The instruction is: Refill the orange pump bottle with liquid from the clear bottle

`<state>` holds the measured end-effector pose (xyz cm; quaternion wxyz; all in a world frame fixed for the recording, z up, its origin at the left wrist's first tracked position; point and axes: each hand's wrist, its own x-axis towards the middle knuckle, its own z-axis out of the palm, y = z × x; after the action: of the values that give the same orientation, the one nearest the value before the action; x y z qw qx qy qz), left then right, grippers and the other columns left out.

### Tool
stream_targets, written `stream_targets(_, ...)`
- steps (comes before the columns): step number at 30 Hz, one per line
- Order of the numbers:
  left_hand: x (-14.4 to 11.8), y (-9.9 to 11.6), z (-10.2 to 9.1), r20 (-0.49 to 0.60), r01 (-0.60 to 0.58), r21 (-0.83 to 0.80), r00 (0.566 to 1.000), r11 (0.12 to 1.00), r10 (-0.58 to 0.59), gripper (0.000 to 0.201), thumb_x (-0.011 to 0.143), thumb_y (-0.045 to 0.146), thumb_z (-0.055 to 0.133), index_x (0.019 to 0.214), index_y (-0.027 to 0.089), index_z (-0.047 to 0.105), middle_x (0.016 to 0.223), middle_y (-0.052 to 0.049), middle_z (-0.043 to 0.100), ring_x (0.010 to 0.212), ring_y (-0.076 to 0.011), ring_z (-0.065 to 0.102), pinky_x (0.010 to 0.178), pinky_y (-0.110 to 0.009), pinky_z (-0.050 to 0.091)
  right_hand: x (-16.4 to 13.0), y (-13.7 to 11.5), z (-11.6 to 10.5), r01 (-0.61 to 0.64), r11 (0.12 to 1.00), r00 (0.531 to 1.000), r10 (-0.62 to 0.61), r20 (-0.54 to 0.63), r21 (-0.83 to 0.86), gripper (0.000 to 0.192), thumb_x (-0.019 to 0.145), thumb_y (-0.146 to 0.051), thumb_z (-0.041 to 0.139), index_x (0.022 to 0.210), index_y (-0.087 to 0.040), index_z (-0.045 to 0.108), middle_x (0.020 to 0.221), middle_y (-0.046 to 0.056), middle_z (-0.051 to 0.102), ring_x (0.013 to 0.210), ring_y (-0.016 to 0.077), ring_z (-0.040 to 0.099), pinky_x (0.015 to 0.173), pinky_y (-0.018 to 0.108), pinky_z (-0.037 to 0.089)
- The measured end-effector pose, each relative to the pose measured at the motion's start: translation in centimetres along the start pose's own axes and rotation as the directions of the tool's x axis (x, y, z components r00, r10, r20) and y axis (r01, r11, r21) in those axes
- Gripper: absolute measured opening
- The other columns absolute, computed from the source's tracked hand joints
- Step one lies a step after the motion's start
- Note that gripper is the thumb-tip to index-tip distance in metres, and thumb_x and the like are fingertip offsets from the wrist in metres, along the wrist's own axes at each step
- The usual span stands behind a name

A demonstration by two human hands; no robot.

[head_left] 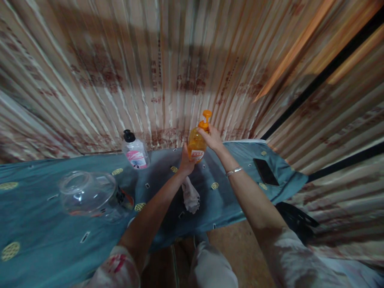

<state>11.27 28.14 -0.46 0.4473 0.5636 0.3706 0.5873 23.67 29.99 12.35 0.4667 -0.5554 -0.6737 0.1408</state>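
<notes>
orange pump bottle [196, 145]: translucent plastic, rounded, held above blue patterned cloth [39, 224] | right hand [212, 138]: fingers curled around its neck below the pump | left hand [186, 163]: closed on bottle base and pale rag [191, 197] hanging beneath | clear glass bowl [87, 195]: blurred, left of fingers

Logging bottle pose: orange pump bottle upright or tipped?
Roughly upright: orange pump bottle has its pump on top, held between left hand and right hand.

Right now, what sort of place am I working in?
Probably a simple home or shed room, not a workshop. The walls look like corrugated sheet, a patterned blue cloth covers the table, and household things sit on it: an orange pump bottle, a clear bottle, a glass bowl.
</notes>
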Motion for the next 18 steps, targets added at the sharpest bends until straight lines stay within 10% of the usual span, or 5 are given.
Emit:
stream_targets(7,-2.9,0.8,-1.8,-0.092,0.147,0.059,0.986,0.987,-0.141,0.077,0.079,0.013,0.072,0.15,0.026,0.045,0.162,-0.012,0.04,0.156,-0.0319,0.026,0.126,-0.053,0.021,-0.1,0.6,0.3,-0.037,0.999,0.999,0.037,-0.001,-0.033,0.063,0.082,-0.066,0.067,0.118,-0.015,0.065,0.118,0.015,0.073,0.111,0.0307,0.067,0.101,0.046,0.051)
stream_targets(12,-8.5,3.6,-4.0,-0.104,0.173,0.068,0.981,0.983,-0.165,0.083,0.077,0.011,0.07,0.153,0.029,0.041,0.163,-0.01,0.04,0.153,-0.031,0.034,0.124,-0.053,0.027,-2.1,0.9,0.1,-0.06,0.997,0.994,0.056,-0.09,-0.046,0.085,0.079,-0.071,0.069,0.139,-0.012,0.054,0.143,0.021,0.06,0.136,0.0336,0.055,0.115,0.049,0.043)
stream_targets(18,-15.7,6.4,-6.0,-0.114,0.154,0.069,0.983,0.986,-0.146,0.075,0.081,0.017,0.071,0.149,0.032,0.044,0.16,-0.01,0.046,0.15,-0.0303,0.041,0.12,-0.052,0.035,-10.6,-0.5,0.5,-0.091,0.983,0.996,0.086,-0.036,-0.158,0.057,0.087,-0.054,0.068,0.129,-0.015,0.062,0.127,0.018,0.072,0.119,0.0306,0.068,0.104,0.045,0.053)
